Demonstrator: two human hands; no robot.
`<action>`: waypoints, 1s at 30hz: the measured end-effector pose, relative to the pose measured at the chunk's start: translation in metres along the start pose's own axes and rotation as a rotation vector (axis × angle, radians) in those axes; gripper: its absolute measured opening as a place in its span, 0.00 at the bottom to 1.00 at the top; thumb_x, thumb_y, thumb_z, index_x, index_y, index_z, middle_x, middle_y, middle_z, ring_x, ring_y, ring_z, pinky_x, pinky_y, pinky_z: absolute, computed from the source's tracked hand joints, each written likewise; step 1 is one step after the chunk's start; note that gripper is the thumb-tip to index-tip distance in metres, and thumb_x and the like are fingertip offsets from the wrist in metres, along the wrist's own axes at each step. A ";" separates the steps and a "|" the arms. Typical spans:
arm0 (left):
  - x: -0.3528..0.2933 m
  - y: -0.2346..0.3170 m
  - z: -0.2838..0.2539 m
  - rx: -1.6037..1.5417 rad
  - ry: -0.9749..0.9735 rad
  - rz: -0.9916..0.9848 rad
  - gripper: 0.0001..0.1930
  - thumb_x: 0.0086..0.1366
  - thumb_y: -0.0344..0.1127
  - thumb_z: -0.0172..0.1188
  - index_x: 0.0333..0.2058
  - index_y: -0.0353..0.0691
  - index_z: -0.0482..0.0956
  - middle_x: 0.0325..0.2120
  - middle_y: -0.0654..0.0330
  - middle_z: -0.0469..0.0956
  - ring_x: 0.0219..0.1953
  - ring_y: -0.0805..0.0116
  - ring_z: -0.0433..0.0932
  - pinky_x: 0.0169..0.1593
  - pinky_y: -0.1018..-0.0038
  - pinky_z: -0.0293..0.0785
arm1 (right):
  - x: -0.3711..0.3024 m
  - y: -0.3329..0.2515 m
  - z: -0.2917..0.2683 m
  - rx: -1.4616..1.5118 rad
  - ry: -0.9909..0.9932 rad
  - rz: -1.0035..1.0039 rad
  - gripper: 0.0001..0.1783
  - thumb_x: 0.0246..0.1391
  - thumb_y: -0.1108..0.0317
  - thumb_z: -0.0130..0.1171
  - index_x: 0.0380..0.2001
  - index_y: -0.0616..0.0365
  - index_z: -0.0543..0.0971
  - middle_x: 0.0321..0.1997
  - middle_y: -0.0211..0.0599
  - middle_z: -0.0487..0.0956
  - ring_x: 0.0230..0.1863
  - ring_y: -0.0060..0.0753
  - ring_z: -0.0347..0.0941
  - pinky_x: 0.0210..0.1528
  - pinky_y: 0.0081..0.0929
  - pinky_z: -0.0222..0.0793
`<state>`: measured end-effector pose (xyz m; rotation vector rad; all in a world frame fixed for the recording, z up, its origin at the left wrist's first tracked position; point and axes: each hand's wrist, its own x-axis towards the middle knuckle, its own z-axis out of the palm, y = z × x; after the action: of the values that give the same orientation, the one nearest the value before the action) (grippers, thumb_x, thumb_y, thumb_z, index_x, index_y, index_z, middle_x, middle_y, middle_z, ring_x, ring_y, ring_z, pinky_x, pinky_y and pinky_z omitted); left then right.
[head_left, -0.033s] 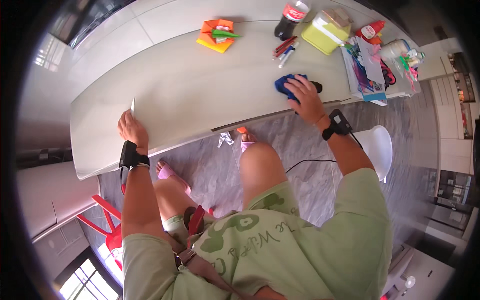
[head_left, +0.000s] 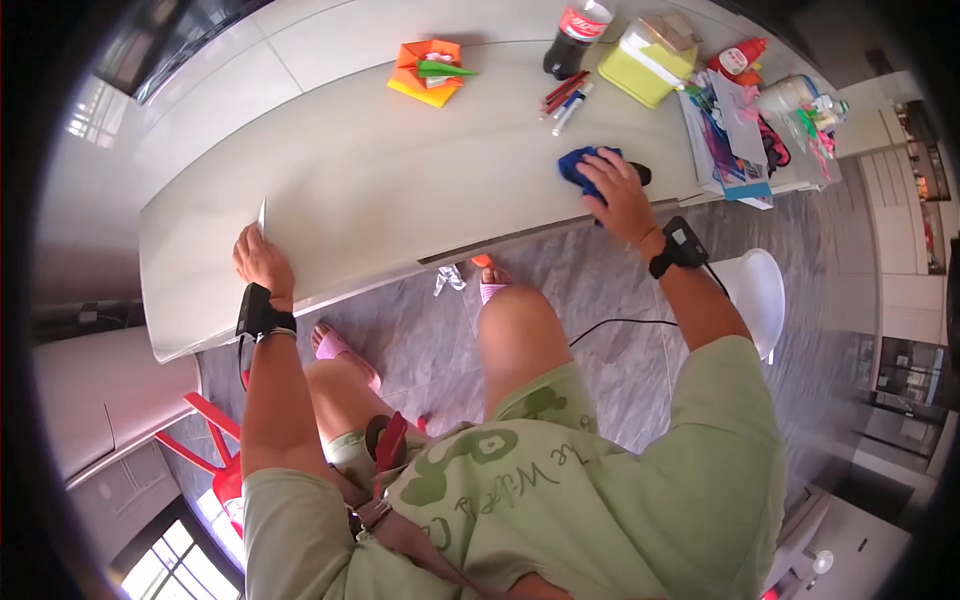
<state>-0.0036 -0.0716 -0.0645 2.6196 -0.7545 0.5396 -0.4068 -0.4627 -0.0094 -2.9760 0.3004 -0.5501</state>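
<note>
Right hand (head_left: 620,197) first: fingers bent over a bunched-up blue cloth (head_left: 575,170), a bit spread, more like pressing it to the tabletop than making a fist, though the underside is hidden so I can't tell how tight the hold is. The change from the last picture is tiny: hand and cloth sit slightly further right. They went together, so I'd say the cloth is being slid along the table (head_left: 400,170), near its front edge. A dark thing (head_left: 641,174) pokes out just right of the fingers; no clue if it's part of the cloth. Left hand (head_left: 262,262) is over by the left end, closed on a thin pale thing (head_left: 262,212) with its tip sticking up past the fingers. Could be paper, can't tell, and it's basically where it was. Further out, pencils (head_left: 562,92) and markers (head_left: 574,108) lie beyond the cloth, then a soda bottle (head_left: 573,45) and a yellow box (head_left: 632,80), with an orange paper box (head_left: 408,70) off to their left.
</note>
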 end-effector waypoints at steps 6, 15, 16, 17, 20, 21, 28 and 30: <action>0.005 -0.011 0.015 0.016 -0.065 0.010 0.18 0.63 0.34 0.44 0.52 0.40 0.69 0.52 0.52 0.68 0.57 0.51 0.62 0.60 0.59 0.57 | -0.035 0.088 -0.007 -0.127 0.118 0.263 0.25 0.52 0.57 0.55 0.53 0.52 0.69 0.56 0.40 0.69 0.61 0.49 0.57 0.59 0.45 0.53; 0.017 -0.032 0.020 0.177 0.041 0.470 0.17 0.58 0.26 0.44 0.47 0.33 0.70 0.47 0.48 0.71 0.52 0.48 0.66 0.59 0.58 0.58 | -0.029 0.101 0.031 -0.366 0.351 0.476 0.24 0.56 0.47 0.48 0.49 0.50 0.73 0.52 0.36 0.73 0.58 0.46 0.61 0.57 0.49 0.56; 0.014 -0.029 0.020 0.017 0.073 0.334 0.16 0.57 0.25 0.45 0.45 0.33 0.71 0.44 0.48 0.73 0.49 0.48 0.68 0.56 0.57 0.61 | -0.025 0.086 0.032 -0.332 0.314 0.531 0.24 0.56 0.47 0.48 0.49 0.50 0.74 0.51 0.34 0.74 0.58 0.44 0.62 0.56 0.49 0.56; 0.013 -0.021 0.020 0.009 0.070 0.294 0.16 0.58 0.26 0.44 0.45 0.33 0.71 0.44 0.47 0.73 0.50 0.49 0.67 0.57 0.58 0.61 | -0.025 0.081 0.030 -0.348 0.342 0.499 0.24 0.55 0.47 0.49 0.49 0.50 0.74 0.51 0.34 0.74 0.58 0.44 0.62 0.56 0.49 0.56; 0.012 -0.007 0.018 -0.003 0.046 0.205 0.16 0.59 0.27 0.43 0.46 0.35 0.71 0.45 0.47 0.72 0.52 0.49 0.66 0.57 0.59 0.61 | -0.020 0.068 0.034 -0.353 0.391 0.411 0.23 0.54 0.49 0.51 0.47 0.49 0.75 0.50 0.33 0.75 0.57 0.44 0.63 0.55 0.47 0.57; 0.014 -0.006 0.018 0.006 0.044 0.196 0.16 0.59 0.27 0.43 0.46 0.35 0.71 0.45 0.47 0.72 0.52 0.49 0.66 0.57 0.59 0.61 | -0.017 0.057 0.038 -0.317 0.375 0.363 0.22 0.54 0.50 0.52 0.47 0.49 0.75 0.50 0.33 0.75 0.57 0.44 0.63 0.55 0.47 0.58; 0.013 -0.011 0.020 -0.063 0.134 0.246 0.15 0.57 0.26 0.43 0.41 0.34 0.74 0.41 0.47 0.74 0.48 0.47 0.69 0.54 0.58 0.64 | 0.034 -0.077 0.049 -0.029 0.198 -0.047 0.22 0.51 0.56 0.56 0.50 0.49 0.72 0.52 0.32 0.73 0.56 0.43 0.63 0.54 0.43 0.58; 0.010 0.001 0.020 -0.092 0.152 0.187 0.15 0.57 0.26 0.44 0.42 0.34 0.74 0.42 0.46 0.73 0.49 0.47 0.68 0.54 0.57 0.64 | 0.051 -0.107 0.051 0.033 0.139 -0.141 0.23 0.50 0.57 0.57 0.50 0.49 0.71 0.53 0.32 0.72 0.57 0.42 0.62 0.55 0.42 0.58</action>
<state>0.0089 -0.0850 -0.0771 2.4065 -0.9564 0.7289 -0.3234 -0.3660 -0.0247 -2.9478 0.0906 -0.7715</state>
